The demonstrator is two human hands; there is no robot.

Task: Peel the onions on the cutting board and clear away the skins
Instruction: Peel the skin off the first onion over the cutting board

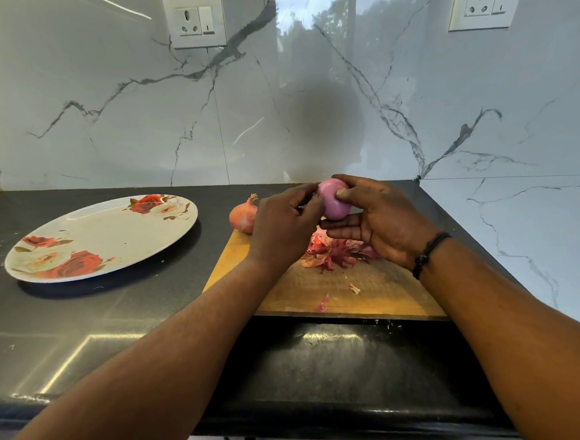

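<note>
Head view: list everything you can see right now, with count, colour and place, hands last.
peeled onion: one, purple, held above the board between both hands
unpeeled onion: one, orange-brown, at the board's far left corner
onion skins: a pile plus two stray bits, reddish, on the board
cutting board: one, wooden, on the counter's right part
plate: one, white with red roses, on the counter left of the board
counter: one, black
sockets: two, white, on the marble wall
wristband: one, black, right wrist
left hand: fingertips at the peeled onion's left side
right hand: grips the peeled onion
</note>
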